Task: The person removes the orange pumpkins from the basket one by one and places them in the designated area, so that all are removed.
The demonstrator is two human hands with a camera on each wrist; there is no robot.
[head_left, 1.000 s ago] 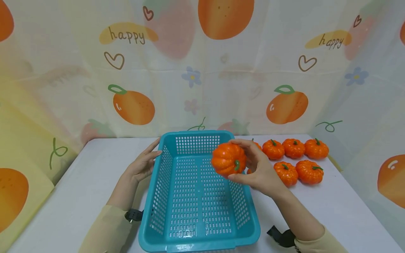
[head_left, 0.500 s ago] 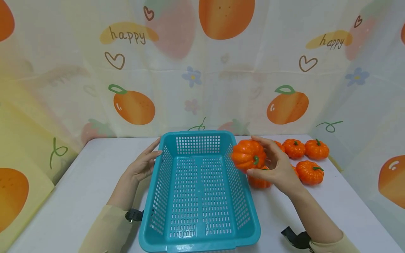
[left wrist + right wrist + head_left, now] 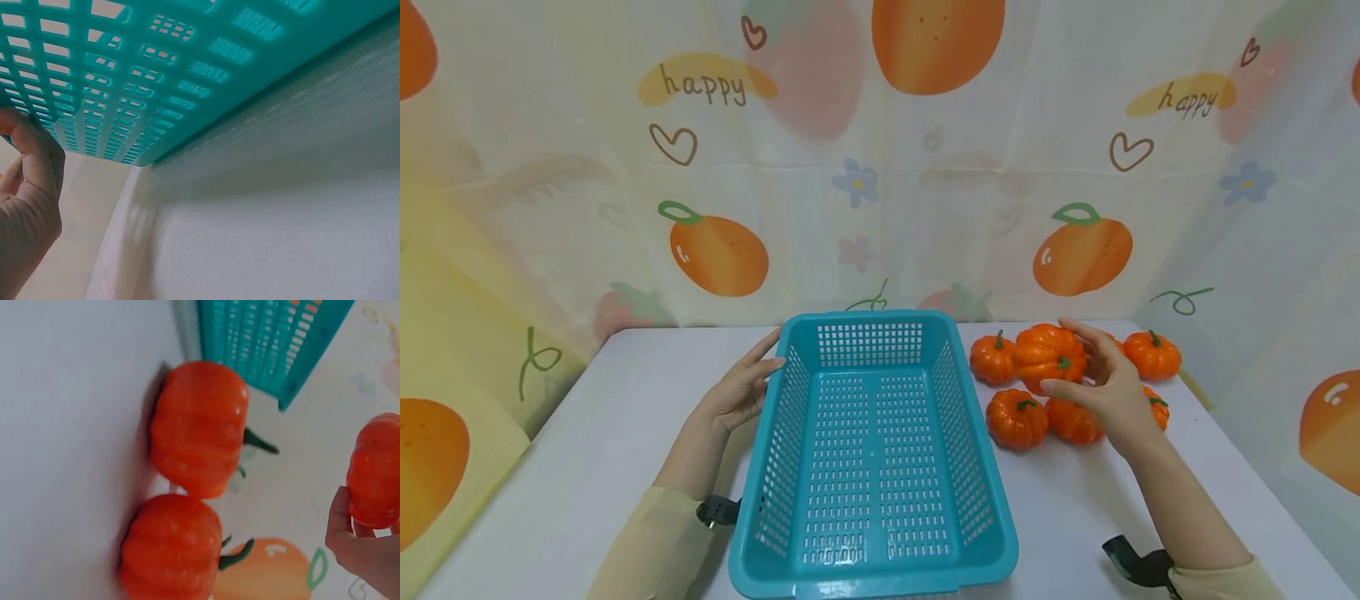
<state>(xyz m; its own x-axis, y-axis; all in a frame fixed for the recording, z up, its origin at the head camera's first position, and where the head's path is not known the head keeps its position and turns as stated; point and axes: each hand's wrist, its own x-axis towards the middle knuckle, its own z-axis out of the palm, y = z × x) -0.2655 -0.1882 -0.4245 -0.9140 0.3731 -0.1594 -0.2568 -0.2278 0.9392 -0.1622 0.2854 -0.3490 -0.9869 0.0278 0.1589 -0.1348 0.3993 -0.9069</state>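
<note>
My right hand (image 3: 1105,387) holds a small orange toy pumpkin (image 3: 1049,357) with a green stem, thumb below and fingers behind it. In the right wrist view that pumpkin (image 3: 375,469) is raised off the table. In the head view it overlaps the back row of pumpkins, right of the blue-green plastic basket (image 3: 872,575). My left hand (image 3: 741,392) grips the basket's left rim near the far corner, thumb over the edge. The left wrist view shows this hand (image 3: 31,200) against the basket's slotted wall (image 3: 112,94). Only slotted floor shows inside the basket.
Several more pumpkins stand in two rows to the right: one (image 3: 992,358) at the back near the basket, another (image 3: 1152,355) at the far right, and one (image 3: 1017,419) in front. They sit on a white-covered table (image 3: 587,467). A printed curtain (image 3: 910,208) hangs behind.
My right hand has carried the pumpkin rightward, from over the basket's right side to over the pumpkin rows. My left hand and the basket have stayed put.
</note>
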